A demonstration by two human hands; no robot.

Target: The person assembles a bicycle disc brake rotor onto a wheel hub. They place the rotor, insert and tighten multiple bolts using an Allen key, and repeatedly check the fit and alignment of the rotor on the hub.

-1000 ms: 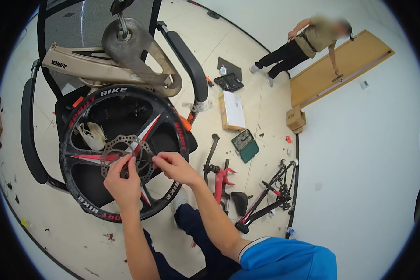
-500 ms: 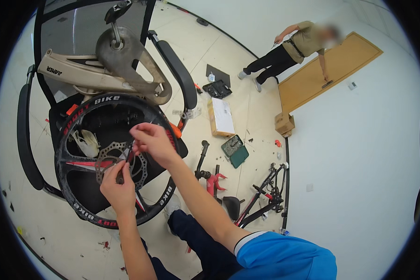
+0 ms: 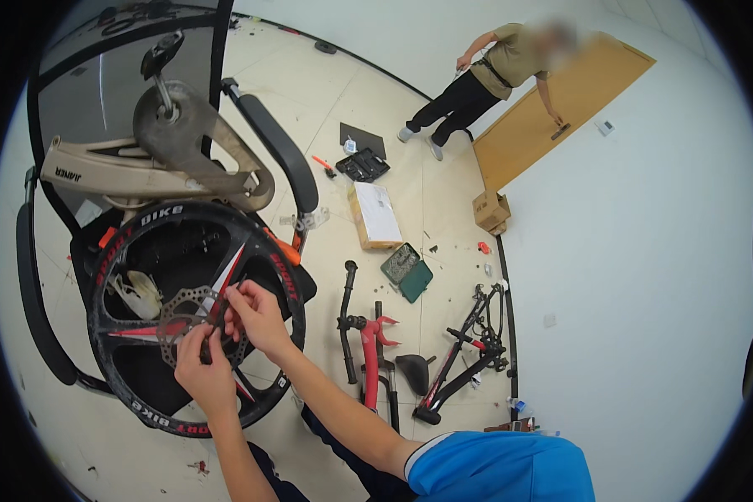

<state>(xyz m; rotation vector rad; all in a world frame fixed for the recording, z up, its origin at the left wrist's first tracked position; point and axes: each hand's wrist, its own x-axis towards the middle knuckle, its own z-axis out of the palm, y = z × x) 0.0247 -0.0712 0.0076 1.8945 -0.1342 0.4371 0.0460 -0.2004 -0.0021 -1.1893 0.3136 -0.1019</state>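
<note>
A black bicycle wheel (image 3: 100,335) with red and white spoke trim lies flat on an office chair. At its hub sits a silver brake rotor (image 3: 169,322) with a perforated rim. My left hand (image 3: 205,372) is closed over the near part of the rotor, fingers pinched round something small and dark. Just to its right, my right hand (image 3: 259,320) pinches at the hub too, thumb and fingertips together. A thin dark piece shows between the hands; its kind is too small to tell, and my fingers hide part of the hub.
A beige frame part with crank (image 3: 176,125) rests on the chair beyond the wheel, between the armrests (image 3: 280,138). On the floor lie a white-topped box (image 3: 376,213), a green case (image 3: 410,276), a red fork (image 3: 371,351) and a black frame (image 3: 468,356). A person (image 3: 494,75) stands by the door.
The view has shifted, so the scene sits further left and the wheel lower. My right hand has come down closer to my left hand at the hub. The left hand stays at the rotor.
</note>
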